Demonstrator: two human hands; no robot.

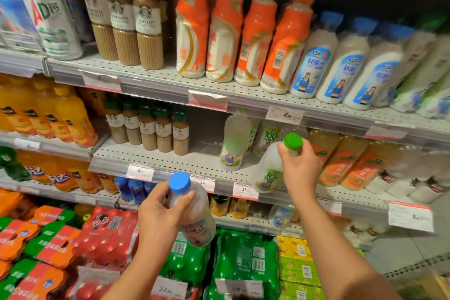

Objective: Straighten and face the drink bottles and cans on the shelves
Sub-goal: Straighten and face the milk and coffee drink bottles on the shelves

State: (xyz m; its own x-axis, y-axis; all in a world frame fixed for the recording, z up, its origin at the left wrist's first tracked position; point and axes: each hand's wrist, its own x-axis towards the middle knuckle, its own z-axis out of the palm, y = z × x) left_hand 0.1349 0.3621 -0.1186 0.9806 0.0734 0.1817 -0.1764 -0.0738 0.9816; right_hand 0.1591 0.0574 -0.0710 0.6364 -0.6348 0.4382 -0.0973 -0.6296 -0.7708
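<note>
Left hand (160,212) grips a white plastic bottle with a blue cap (194,217) by its neck, held in the air in front of the lower shelves and off any shelf. Right hand (300,168) pinches the neck of a pale plastic bottle with a green cap (270,168), tilted at the front edge of the middle perforated metal shelf (194,161). Work looks partly done: on the upper shelf the orange-labelled bottles (241,31) show mixed faces. Bare shelf lies between the brown coffee bottles (155,129) and the pale ones, with room there.
</note>
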